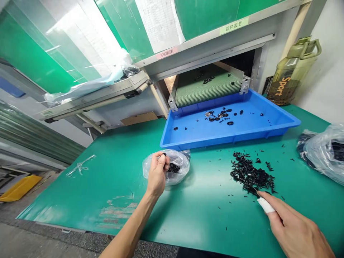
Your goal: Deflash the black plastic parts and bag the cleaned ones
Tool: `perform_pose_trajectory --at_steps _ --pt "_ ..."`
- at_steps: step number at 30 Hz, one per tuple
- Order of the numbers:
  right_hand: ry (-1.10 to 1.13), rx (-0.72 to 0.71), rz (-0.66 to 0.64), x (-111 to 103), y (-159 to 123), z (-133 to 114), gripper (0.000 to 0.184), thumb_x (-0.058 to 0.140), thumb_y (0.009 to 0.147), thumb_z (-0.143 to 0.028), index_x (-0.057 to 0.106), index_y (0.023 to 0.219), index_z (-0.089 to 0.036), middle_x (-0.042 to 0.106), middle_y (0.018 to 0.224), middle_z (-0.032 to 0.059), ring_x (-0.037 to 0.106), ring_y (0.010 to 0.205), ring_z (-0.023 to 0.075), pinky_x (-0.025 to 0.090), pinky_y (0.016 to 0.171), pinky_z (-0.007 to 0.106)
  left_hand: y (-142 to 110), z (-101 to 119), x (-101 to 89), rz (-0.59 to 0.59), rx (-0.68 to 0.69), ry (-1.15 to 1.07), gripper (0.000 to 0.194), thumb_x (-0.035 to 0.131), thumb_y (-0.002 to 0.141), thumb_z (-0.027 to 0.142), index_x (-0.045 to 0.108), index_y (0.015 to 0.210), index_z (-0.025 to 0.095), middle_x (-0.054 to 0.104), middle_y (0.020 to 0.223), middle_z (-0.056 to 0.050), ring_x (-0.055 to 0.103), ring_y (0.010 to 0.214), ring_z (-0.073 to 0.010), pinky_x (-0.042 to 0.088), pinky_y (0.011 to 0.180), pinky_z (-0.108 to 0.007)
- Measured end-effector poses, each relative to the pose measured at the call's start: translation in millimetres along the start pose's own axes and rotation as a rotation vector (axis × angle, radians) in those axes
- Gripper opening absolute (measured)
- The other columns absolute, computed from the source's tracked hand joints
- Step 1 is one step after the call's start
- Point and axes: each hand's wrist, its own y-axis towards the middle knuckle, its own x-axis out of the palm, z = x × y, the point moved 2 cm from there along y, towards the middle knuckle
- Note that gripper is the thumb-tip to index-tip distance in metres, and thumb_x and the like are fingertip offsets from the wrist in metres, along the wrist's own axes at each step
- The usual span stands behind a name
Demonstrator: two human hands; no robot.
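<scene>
My left hand (157, 172) is closed in a pinch, with a small black part (164, 154) showing at its fingertips. It is over the mouth of a clear plastic bag (182, 173), which has small black pieces (174, 167) inside. My right hand (291, 218) has white tape round one finger and reaches the near edge of a loose pile of black plastic parts (251, 172). Its fingers are pressed together at the pile, and what they grip is lost among the dark pieces. Stray black bits lie scattered around the pile.
A blue tray (228, 138) holding several round black parts sits beneath the end of a green conveyor belt (206, 91). Another plastic bag (322, 150) with dark contents lies at the right. Behind it stands a drink bottle (291, 71). The green tabletop (115, 168) has worn patches.
</scene>
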Motion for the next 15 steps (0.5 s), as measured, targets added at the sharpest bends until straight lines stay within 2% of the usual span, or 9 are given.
perform_pose_trajectory --at_steps 4,8,15 --pt "-0.026 0.002 -0.004 3.1 -2.0 2.8 0.038 0.044 0.090 -0.035 0.063 0.123 -0.035 0.070 0.114 -0.0021 0.073 0.080 0.0204 0.055 0.047 0.022 13.1 -8.8 -3.3 0.009 0.023 -0.085 0.024 0.062 0.083 0.037 0.049 0.091 0.019 0.053 0.074 0.003 0.045 0.065 -0.0090 0.036 0.063 -0.021" --pt "-0.045 0.020 -0.027 3.2 -2.7 1.5 0.038 0.042 0.091 -0.033 0.063 0.123 -0.034 0.069 0.116 -0.0029 0.072 0.085 0.0195 0.055 0.049 0.021 18.3 -17.1 -3.2 -0.008 0.043 -0.099 0.024 0.065 0.080 0.038 0.053 0.088 0.019 0.059 0.079 0.001 0.052 0.072 -0.0114 0.040 0.070 -0.024" --pt "-0.094 -0.014 -0.019 5.6 -5.1 5.6 0.039 0.043 0.091 -0.034 0.061 0.125 -0.035 0.068 0.119 -0.0036 0.073 0.082 0.0189 0.055 0.049 0.021 25.9 -19.2 -4.4 -0.040 -0.054 -0.227 0.027 0.074 0.074 0.038 0.060 0.086 0.018 0.067 0.100 -0.004 0.059 0.101 -0.0164 0.042 0.090 -0.028"
